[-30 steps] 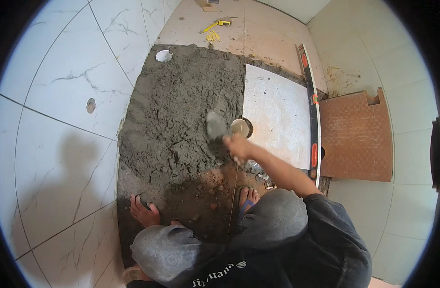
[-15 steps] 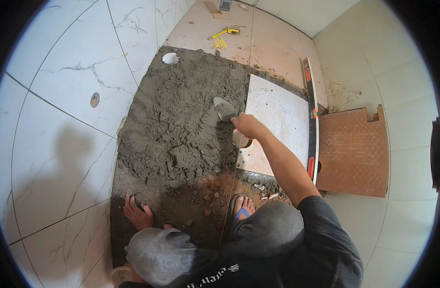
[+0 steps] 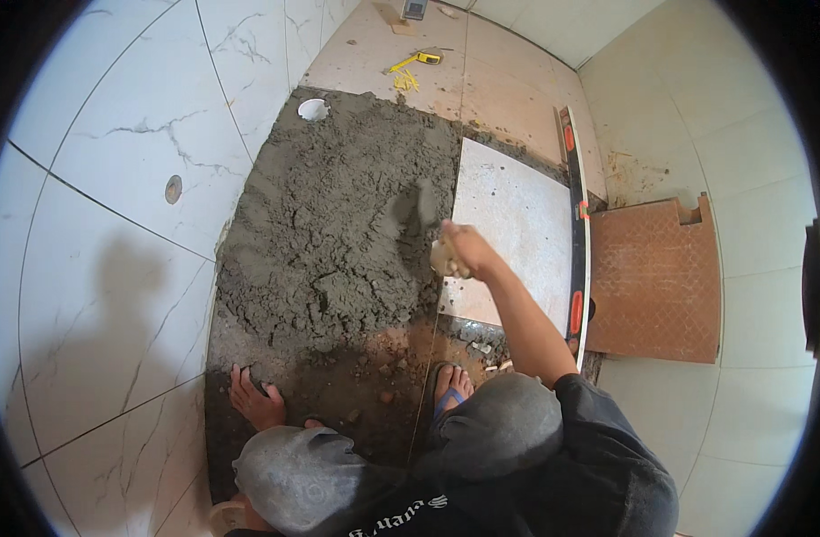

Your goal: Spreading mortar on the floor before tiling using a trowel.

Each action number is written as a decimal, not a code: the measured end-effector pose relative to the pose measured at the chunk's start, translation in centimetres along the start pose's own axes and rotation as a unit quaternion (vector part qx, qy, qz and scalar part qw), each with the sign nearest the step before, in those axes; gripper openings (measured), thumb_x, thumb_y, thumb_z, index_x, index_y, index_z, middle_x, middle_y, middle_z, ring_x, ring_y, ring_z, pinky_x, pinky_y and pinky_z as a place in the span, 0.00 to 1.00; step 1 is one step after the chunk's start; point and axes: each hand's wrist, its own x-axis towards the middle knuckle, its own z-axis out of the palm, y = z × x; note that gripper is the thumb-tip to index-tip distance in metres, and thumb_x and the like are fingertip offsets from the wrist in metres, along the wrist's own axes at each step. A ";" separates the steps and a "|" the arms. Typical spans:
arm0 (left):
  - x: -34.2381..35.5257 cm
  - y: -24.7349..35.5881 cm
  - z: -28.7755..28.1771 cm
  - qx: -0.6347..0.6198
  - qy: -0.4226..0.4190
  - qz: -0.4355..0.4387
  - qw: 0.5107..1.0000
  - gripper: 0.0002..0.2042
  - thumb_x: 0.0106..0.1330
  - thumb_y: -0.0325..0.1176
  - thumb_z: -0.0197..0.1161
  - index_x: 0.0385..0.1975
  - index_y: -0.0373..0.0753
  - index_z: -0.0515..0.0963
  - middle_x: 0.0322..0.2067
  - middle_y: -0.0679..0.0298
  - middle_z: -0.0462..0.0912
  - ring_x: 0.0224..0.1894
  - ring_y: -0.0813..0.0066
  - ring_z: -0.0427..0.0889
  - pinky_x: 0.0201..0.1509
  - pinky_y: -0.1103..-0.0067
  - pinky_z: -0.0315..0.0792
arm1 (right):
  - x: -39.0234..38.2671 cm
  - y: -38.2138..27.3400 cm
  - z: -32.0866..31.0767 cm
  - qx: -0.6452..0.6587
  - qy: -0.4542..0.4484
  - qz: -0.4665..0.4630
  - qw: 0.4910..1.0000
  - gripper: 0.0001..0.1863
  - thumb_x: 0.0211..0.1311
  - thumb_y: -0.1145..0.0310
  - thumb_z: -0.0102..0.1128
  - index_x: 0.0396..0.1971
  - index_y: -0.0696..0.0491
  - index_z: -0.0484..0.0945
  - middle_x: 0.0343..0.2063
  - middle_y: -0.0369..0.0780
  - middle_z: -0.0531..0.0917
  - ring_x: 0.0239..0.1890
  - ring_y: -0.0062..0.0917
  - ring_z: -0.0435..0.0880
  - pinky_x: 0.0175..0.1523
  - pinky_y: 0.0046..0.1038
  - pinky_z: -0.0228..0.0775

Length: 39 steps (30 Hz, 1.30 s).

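Note:
My right hand (image 3: 465, 248) is closed around the handle of a trowel (image 3: 426, 202), over the left edge of a pale floor tile (image 3: 516, 215). Motion blurs the blade, which is turned nearly edge-on above the rough grey mortar bed (image 3: 338, 215). A pale rounded thing (image 3: 441, 258) shows against the hand's lower left side; its kind is unclear. Near the left wall, my left hand (image 3: 260, 400) rests on the dark floor, fingers stretched out, beside my left knee. Something dark lies by its fingers.
A spirit level (image 3: 577, 233) lies along the tile's right edge, beside a brown patterned board (image 3: 656, 282). A white round pipe opening (image 3: 312, 110) sits in the far mortar. A yellow tape measure (image 3: 428, 58) lies beyond. Marble-look tiles (image 3: 128, 188) cover the left wall.
The trowel blade has turned from lying broad and flat to nearly edge-on. My right hand has twisted and shifted slightly nearer. The left hand stays put.

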 end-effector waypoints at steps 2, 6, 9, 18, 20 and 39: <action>0.2 0.7 0.3 -0.008 -0.001 0.005 1.000 0.30 0.56 0.30 0.60 0.62 0.38 0.67 0.68 0.52 0.66 0.69 0.46 0.65 0.72 0.50 0.56 | 2.3 0.1 -2.9 0.044 0.033 0.019 0.998 0.28 0.81 0.49 0.39 0.36 0.62 0.71 0.16 0.38 0.71 0.12 0.24 0.72 0.16 0.31 0.68; 0.1 1.7 0.6 0.002 -0.015 -0.008 1.000 0.31 0.55 0.30 0.61 0.63 0.37 0.66 0.69 0.51 0.66 0.70 0.46 0.64 0.73 0.50 0.55 | 3.8 2.9 1.4 0.079 -0.049 0.072 0.993 0.25 0.80 0.49 0.39 0.36 0.58 0.70 0.16 0.36 0.70 0.11 0.25 0.71 0.17 0.31 0.70; 0.3 0.8 -0.1 0.005 -0.015 -0.010 1.000 0.31 0.55 0.31 0.62 0.63 0.38 0.66 0.69 0.51 0.65 0.70 0.46 0.64 0.73 0.50 0.55 | -0.5 0.0 5.7 -0.018 -0.026 0.058 0.998 0.25 0.80 0.49 0.39 0.34 0.58 0.69 0.15 0.37 0.71 0.11 0.25 0.72 0.15 0.32 0.69; 0.4 2.5 0.5 -0.010 -0.009 -0.006 1.000 0.31 0.53 0.30 0.63 0.62 0.39 0.67 0.69 0.52 0.65 0.69 0.45 0.64 0.73 0.50 0.55 | 4.4 -0.7 -2.5 -0.035 -0.020 0.048 0.998 0.25 0.79 0.53 0.42 0.39 0.64 0.72 0.22 0.42 0.78 0.18 0.28 0.78 0.20 0.33 0.72; 0.6 1.8 0.8 -0.002 0.005 -0.002 1.000 0.31 0.53 0.30 0.63 0.62 0.39 0.66 0.69 0.53 0.65 0.69 0.45 0.65 0.73 0.50 0.55 | 3.7 -0.5 2.5 -0.041 -0.034 0.026 0.998 0.28 0.79 0.52 0.40 0.35 0.66 0.71 0.20 0.43 0.77 0.14 0.29 0.76 0.18 0.34 0.71; -0.6 0.4 -0.6 0.011 -0.008 -0.035 0.999 0.29 0.55 0.31 0.62 0.61 0.42 0.67 0.67 0.56 0.67 0.69 0.50 0.65 0.74 0.51 0.56 | -5.5 -3.4 11.7 -0.285 -0.240 0.037 0.928 0.29 0.79 0.50 0.41 0.31 0.64 0.71 0.22 0.43 0.78 0.17 0.30 0.79 0.21 0.36 0.76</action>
